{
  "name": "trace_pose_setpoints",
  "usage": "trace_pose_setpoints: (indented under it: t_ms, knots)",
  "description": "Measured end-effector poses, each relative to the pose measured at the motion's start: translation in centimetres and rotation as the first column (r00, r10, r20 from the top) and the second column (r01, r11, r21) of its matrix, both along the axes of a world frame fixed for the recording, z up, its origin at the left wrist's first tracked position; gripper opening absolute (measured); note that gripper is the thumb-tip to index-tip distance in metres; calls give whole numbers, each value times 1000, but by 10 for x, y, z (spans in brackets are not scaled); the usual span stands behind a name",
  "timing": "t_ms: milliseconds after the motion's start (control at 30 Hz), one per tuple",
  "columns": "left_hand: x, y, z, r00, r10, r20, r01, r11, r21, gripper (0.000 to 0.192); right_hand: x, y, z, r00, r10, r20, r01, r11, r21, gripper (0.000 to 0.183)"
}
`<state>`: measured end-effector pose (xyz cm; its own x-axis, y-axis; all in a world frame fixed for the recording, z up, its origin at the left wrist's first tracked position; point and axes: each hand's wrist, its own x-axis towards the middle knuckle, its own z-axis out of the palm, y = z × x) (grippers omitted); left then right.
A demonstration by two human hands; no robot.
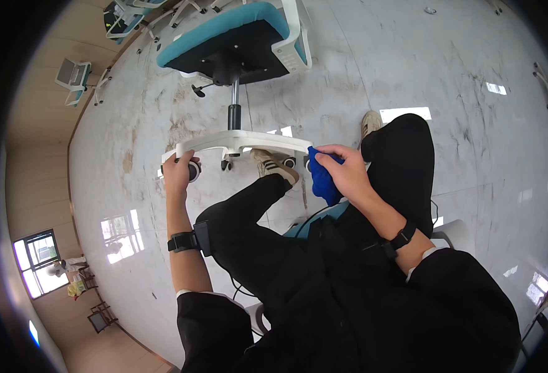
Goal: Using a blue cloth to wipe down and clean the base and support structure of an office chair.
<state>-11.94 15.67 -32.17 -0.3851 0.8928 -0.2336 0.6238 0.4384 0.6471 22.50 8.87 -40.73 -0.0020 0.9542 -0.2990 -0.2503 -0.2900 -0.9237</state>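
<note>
A swivel office chair with a teal seat (222,32) is tilted in front of me, its black underside facing me. Below the seat, a gas-lift column (234,109) runs down to a white five-star base (236,139). My left hand (178,170) grips the end of one base leg, around a black-and-grey caster (193,171). In my right hand (341,170) is a blue cloth (323,179), pressed against the end of another leg and partly hiding the caster there. More casters, such as a black one (227,165), show beneath the base.
My shoes, one of them striped (274,167), are on the glossy marbled floor (129,186) near the base. Other office chairs (74,81) stand along the wall. A person (66,266) is by a window far left. A cable (313,215) runs beside my legs.
</note>
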Motion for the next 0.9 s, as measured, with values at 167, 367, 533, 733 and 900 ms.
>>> trace_pose_setpoints:
  t_ms: [167,367,533,733,900]
  knots:
    - [11,-4,-4,980,66,188,-77,996,52,22,1,-4,25,991,-11,-137,-1,996,-85,21]
    - [34,-10,8,838,141,527,-198,979,55,25,-16,-10,48,990,-117,-74,114,992,-51,21]
    - [54,-16,17,779,117,617,-206,976,74,22,-11,-22,59,959,-282,-26,277,954,-109,22]
    - [86,-21,29,671,80,737,-180,982,57,21,-21,-39,64,915,-398,-63,380,904,-193,25]
    - [108,-16,28,586,103,804,-238,970,49,23,-19,-59,52,890,-435,-139,412,896,-169,25]
